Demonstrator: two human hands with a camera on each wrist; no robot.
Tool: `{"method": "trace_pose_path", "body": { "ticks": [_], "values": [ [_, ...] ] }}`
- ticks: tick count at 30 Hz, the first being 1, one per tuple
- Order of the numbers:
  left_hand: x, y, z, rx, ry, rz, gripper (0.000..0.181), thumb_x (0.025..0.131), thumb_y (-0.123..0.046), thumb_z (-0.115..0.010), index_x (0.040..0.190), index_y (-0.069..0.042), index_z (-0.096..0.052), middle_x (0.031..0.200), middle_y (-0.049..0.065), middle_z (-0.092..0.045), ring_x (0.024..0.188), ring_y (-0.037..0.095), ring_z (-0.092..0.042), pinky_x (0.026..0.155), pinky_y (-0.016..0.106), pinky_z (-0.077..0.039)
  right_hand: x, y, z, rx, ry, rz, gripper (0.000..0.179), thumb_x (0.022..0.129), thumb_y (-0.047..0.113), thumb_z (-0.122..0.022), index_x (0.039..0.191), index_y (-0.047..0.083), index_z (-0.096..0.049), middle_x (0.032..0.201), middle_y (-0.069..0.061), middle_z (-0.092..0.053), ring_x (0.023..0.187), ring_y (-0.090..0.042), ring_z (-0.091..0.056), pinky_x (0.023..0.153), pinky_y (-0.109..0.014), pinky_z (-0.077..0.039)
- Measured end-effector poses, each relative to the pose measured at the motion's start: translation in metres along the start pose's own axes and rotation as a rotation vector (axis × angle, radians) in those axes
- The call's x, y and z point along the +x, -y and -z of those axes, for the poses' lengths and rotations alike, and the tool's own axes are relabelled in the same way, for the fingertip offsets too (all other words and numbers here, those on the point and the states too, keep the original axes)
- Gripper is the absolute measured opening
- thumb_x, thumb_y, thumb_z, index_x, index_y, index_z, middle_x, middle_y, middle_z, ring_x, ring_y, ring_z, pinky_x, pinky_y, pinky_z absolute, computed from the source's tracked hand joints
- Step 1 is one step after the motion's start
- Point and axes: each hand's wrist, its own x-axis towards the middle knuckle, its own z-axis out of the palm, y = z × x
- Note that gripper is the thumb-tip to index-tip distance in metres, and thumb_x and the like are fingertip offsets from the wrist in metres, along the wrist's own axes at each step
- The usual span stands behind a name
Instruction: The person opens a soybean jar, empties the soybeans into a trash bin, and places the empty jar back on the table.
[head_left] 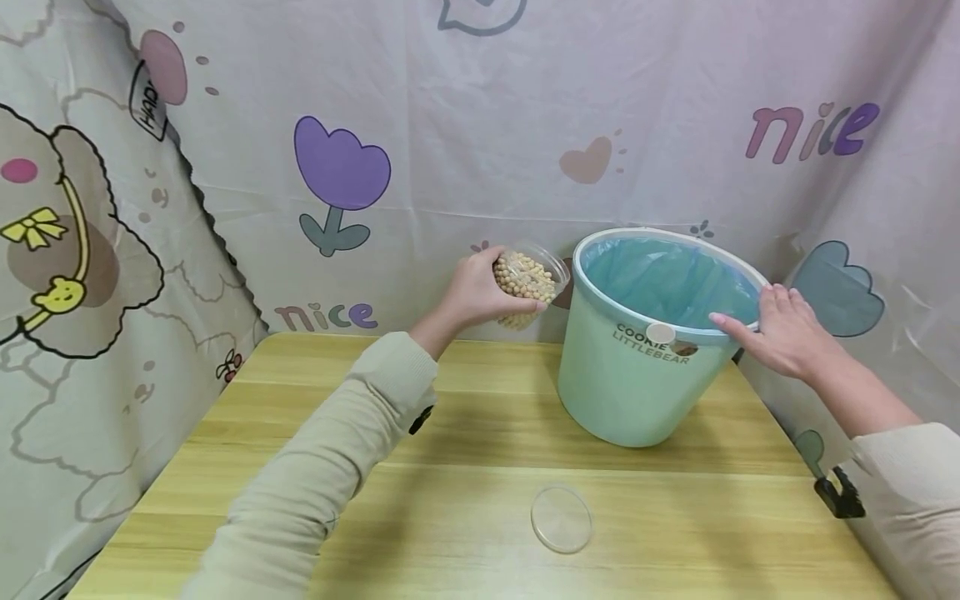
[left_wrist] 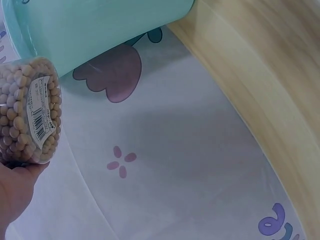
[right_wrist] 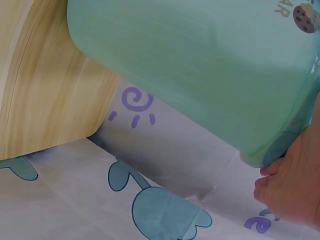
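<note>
My left hand (head_left: 477, 287) grips a clear plastic jar of round, pale tan beans (head_left: 525, 279), held up above the table to the left of the bin. The jar is tilted, its open mouth facing the bin. In the left wrist view a white barcode label (left_wrist: 41, 112) shows on the jar. My right hand (head_left: 791, 333) holds the right side of the rim of a mint green trash bin (head_left: 630, 375), which stands upright on the table. A blue-green bag (head_left: 667, 275) lines the bin. The right wrist view shows curled fingertips (right_wrist: 270, 167) at the rim.
A clear round lid (head_left: 561, 520) lies on the wooden table (head_left: 450, 517) in front of the bin. Behind the table hangs a white curtain (head_left: 480, 125) printed with flowers and words, and more printed cloth runs along both sides.
</note>
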Motion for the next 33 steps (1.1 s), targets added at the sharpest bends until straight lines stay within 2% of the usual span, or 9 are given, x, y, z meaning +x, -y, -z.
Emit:
{"method": "trace_pose_path", "body": {
  "ticks": [12,23,25,29,33],
  "values": [
    [0.024,-0.020,-0.009,0.010,0.034,-0.012,0.072,0.059,-0.042,-0.083,0.115,-0.006,-0.055,0.108,0.007,-0.062,0.103,0.022,-0.056,0.088,0.034,-0.051,0.001,0.003,0.002,-0.012,0.012,0.003,0.097,0.094,0.057,-0.028,0.135,-0.024,0.005,0.137,-0.049,0.004,0.129,-0.061,0.004,0.107,-0.070,-0.005],
    [0.036,-0.040,-0.014,0.017,0.044,-0.013,0.075,0.063,-0.033,-0.083,0.122,-0.001,-0.050,0.113,0.011,-0.060,0.106,0.023,-0.057,0.093,0.032,-0.051,0.002,0.006,0.001,-0.024,0.029,-0.001,0.097,0.094,0.057,-0.027,0.135,-0.025,0.006,0.137,-0.049,0.006,0.129,-0.062,0.004,0.107,-0.069,-0.005],
    [0.038,-0.044,-0.016,0.049,0.043,0.004,0.077,0.063,-0.034,-0.083,0.124,-0.002,-0.048,0.114,0.011,-0.059,0.106,0.023,-0.057,0.093,0.033,-0.051,0.002,0.007,0.001,-0.025,0.031,0.001,0.098,0.094,0.058,-0.027,0.135,-0.025,0.005,0.138,-0.049,0.005,0.129,-0.062,0.003,0.107,-0.069,-0.006],
    [0.041,-0.051,-0.020,0.167,0.054,0.036,0.076,0.064,-0.038,-0.082,0.122,-0.004,-0.047,0.113,0.010,-0.057,0.105,0.023,-0.056,0.091,0.034,-0.052,0.001,0.007,0.000,-0.023,0.016,0.008,0.097,0.094,0.057,-0.027,0.135,-0.025,0.003,0.138,-0.049,0.004,0.129,-0.061,0.003,0.107,-0.069,-0.006],
    [0.044,-0.058,-0.028,0.278,0.087,0.025,0.081,0.065,-0.042,-0.081,0.125,-0.004,-0.043,0.121,0.010,-0.054,0.111,0.023,-0.054,0.096,0.033,-0.049,-0.003,0.004,0.000,-0.019,0.003,0.009,0.096,0.094,0.056,-0.028,0.135,-0.025,0.002,0.138,-0.049,0.006,0.129,-0.061,0.004,0.107,-0.069,-0.006]
  ]
}}
